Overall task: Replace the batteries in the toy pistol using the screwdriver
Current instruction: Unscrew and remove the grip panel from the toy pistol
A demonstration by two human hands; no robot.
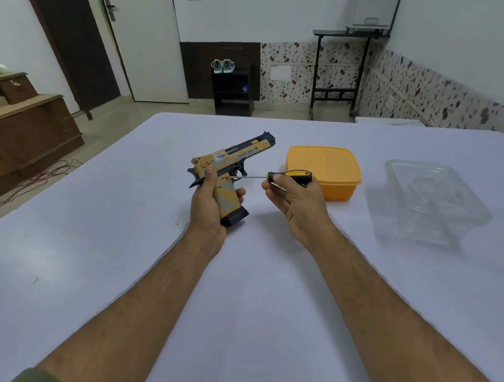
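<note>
My left hand (pixel 209 205) grips the toy pistol (pixel 235 158) by its handle, above the white table, with the barrel pointing away and to the right. The pistol is yellow, grey and black. My right hand (pixel 293 198) holds a screwdriver (pixel 289 176) with a yellow and black handle. Its thin metal shaft points left, and the tip touches the pistol's side just above the grip, near the trigger. No batteries are in view.
A closed yellow plastic box (pixel 323 170) stands just behind my right hand. A clear plastic container (pixel 428 198) sits further right. The white table (pixel 234 297) stretches wide in front of me; wooden furniture and cables lie off its left edge.
</note>
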